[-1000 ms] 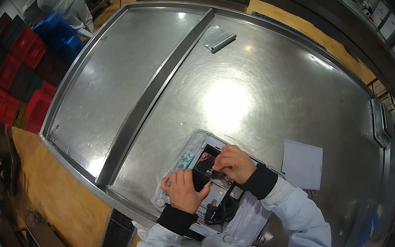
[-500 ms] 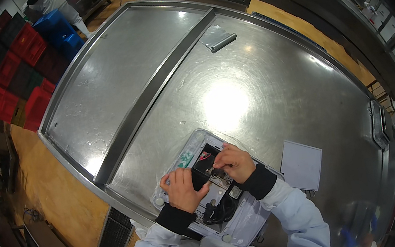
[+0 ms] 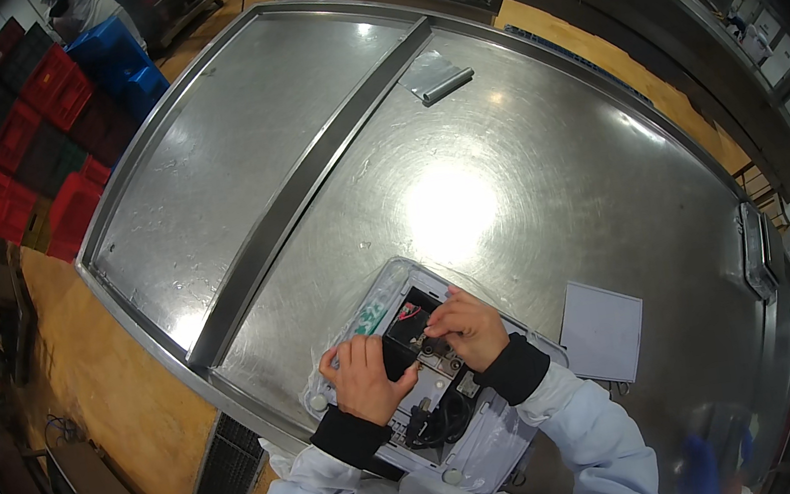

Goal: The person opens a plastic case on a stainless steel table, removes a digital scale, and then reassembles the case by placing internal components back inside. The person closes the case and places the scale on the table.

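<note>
A white plastic device (image 3: 507,430) with round feet lies underside up at the table's near edge, wrapped partly in clear film. Its middle compartment is uncovered. My left hand (image 3: 362,383) is closed on a black rectangular block (image 3: 397,356) in that compartment, thumb on the near side and fingers over the left. Just right of it, my right hand (image 3: 473,332) pinches at the compartment beside the block; what its fingertips hold is hidden. Thin red wires (image 3: 408,312) show at the compartment's far end. Closer to me, a black power cord (image 3: 445,424) lies bundled inside the device.
A flat white panel (image 3: 604,331) lies right of the device. Farther off sits a silvery, partly rolled sheet (image 3: 437,76). A raised metal divider (image 3: 306,191) crosses the steel table (image 3: 545,165). Stacked crates (image 3: 16,138) stand beyond its left side, and metal trays (image 3: 757,252) at the right edge.
My right hand and forearm have shifted very slightly left; my left hand keeps its place. In the far left background, a person in white has moved leftward.
</note>
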`<state>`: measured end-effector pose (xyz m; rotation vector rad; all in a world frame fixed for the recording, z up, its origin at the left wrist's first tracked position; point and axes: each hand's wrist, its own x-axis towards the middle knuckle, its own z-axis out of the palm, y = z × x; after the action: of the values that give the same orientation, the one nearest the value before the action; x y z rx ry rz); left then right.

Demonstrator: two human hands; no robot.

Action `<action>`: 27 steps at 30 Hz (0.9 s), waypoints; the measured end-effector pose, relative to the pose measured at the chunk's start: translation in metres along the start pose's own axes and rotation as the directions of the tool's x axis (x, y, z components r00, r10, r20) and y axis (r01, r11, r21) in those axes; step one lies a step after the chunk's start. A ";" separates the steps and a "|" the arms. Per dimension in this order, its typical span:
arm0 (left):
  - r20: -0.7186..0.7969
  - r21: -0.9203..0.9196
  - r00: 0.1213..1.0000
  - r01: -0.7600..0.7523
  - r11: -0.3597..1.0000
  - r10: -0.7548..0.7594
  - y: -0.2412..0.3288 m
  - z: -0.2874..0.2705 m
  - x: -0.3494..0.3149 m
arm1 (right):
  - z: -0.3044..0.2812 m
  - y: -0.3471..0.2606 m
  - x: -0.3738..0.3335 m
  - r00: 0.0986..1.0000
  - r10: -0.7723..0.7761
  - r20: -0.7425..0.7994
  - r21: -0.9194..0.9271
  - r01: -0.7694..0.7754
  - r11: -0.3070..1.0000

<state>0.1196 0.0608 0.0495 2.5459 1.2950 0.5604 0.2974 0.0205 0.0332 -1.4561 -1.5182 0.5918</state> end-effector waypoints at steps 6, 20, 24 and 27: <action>0.015 -0.006 1.000 -0.006 1.000 0.006 0.000 0.000 0.000 | -0.007 0.001 -0.001 0.997 -0.017 0.078 0.030 0.014 0.999; 0.016 -0.010 1.000 0.002 1.000 -0.002 0.001 0.000 0.001 | -0.014 -0.003 0.020 0.967 -0.066 0.247 0.015 0.064 0.998; 0.028 -0.016 1.000 0.004 1.000 -0.004 -0.001 -0.001 0.000 | -0.014 -0.013 0.027 0.952 0.015 0.307 0.035 -0.027 0.999; 0.031 -0.013 1.000 0.005 1.000 -0.004 -0.001 -0.002 -0.001 | -0.013 -0.016 0.028 0.946 0.036 0.323 0.026 -0.047 0.999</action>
<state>0.1179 0.0610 0.0505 2.5307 1.2823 0.5250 0.3034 0.0410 0.0608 -1.4178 -1.7216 0.9130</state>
